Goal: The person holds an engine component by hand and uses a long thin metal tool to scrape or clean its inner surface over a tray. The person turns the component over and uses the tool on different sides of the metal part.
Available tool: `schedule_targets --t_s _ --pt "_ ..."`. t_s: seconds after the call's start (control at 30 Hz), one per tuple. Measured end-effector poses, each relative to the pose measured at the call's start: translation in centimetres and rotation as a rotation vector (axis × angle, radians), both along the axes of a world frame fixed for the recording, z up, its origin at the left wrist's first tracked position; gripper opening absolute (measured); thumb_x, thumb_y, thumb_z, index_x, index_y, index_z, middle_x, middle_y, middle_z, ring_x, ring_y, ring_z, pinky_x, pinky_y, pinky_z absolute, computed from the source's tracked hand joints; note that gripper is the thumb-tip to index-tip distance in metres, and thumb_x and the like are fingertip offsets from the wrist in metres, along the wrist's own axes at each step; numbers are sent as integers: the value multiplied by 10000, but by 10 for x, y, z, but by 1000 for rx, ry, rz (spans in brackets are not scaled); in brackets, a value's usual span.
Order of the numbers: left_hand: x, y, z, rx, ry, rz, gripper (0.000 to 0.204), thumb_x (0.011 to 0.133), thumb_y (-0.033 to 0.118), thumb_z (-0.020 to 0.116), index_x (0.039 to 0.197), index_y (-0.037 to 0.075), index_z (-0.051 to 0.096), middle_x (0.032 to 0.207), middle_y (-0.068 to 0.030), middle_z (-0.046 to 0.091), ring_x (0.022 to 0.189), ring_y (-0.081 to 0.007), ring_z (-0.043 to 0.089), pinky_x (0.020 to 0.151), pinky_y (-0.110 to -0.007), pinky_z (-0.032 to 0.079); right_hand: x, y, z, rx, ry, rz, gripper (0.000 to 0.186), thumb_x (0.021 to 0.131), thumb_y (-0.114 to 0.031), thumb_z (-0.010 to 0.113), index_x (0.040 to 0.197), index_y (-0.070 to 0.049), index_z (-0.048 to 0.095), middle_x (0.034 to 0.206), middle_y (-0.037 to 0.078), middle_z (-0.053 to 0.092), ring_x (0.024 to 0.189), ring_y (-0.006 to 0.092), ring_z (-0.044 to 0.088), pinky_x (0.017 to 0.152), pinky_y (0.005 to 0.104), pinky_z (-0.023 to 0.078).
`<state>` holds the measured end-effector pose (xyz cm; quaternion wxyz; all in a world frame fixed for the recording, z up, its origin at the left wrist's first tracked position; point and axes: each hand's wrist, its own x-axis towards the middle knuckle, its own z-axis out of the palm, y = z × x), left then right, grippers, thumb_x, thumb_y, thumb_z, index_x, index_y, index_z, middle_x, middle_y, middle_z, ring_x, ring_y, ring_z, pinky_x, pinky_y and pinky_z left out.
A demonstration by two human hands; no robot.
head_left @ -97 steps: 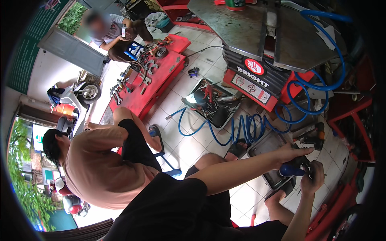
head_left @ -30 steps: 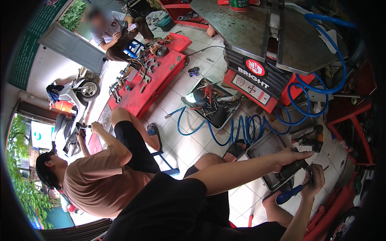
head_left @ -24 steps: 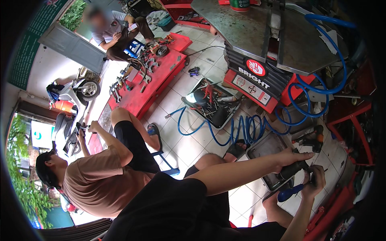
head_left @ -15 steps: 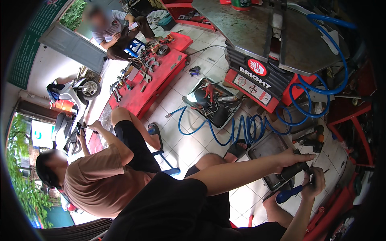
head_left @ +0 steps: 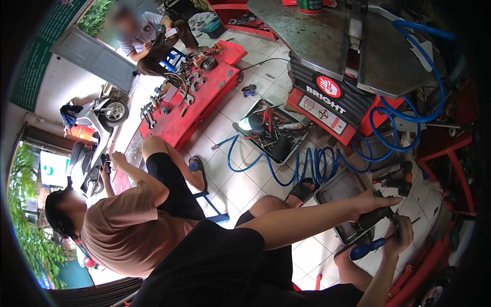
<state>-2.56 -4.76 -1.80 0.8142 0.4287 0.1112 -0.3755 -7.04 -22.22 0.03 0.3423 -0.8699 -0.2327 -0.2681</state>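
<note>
While gripping rounded blue handle (head_left: 366, 249), right hand (head_left: 398, 237) curls.

Single view, head-worn fisheye, left camera of the pair. It looks steeply down and forward from the wearer's head onto a tiled workshop floor (head_left: 240, 179). Straight edges bow toward the dark circular rim.

Wearer's own forearms enter from the lower edge and reach to lower right; left hand (head_left: 371, 202) and right hand (head_left: 399, 235) sit close to the lens, near the frame's edge.

Mid-distance, centre: tool tray (head_left: 273, 133) and coiled blue hose (head_left: 317, 166) on the floor. Upper right: grey and red machine (head_left: 332, 97).

A crouching person (head_left: 128, 225) fills the lower left, near. A seated person (head_left: 148, 43) is far off, upper left.

No second view, so no overlap to record.
</note>
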Motion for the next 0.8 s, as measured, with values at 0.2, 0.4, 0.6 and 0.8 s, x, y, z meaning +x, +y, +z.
schedule_targets --t_s 0.2,0.4,0.6,0.8 --pt "0 0 3 -6 8 -2 541 718 489 826 923 16 664 803 -47 663 698 -118 621 623 -265 492 -5 -9 -4 -5 138 -33 135 826 -66 718 827 6 605 743 113 616 638 274 602 555 337 458" --pt "-1 -1 0 -15 -5 -5 584 716 475 834 987 -5 640 838 -54 663 728 -123 626 644 -273 504 -6 -10 -7 -59 84 -43 147 861 -106 696 828 3 603 742 108 614 643 286 605 562 349 465" --pt "1 0 -2 -52 12 -17 683 713 453 844 1115 -26 570 897 -66 659 760 -119 629 673 -268 510 -2 -5 -1 -66 -2 -13 82 853 -60 676 861 6 628 778 119 642 678 295 630 601 359 494" --pt "0 4 6 -85 -23 11 772 696 453 856 1175 -49 518 932 -74 657 785 -127 635 697 -270 515 -1 -9 -2 -15 45 48 89 818 -22 702 873 4 637 793 119 655 706 290 647 619 352 506"
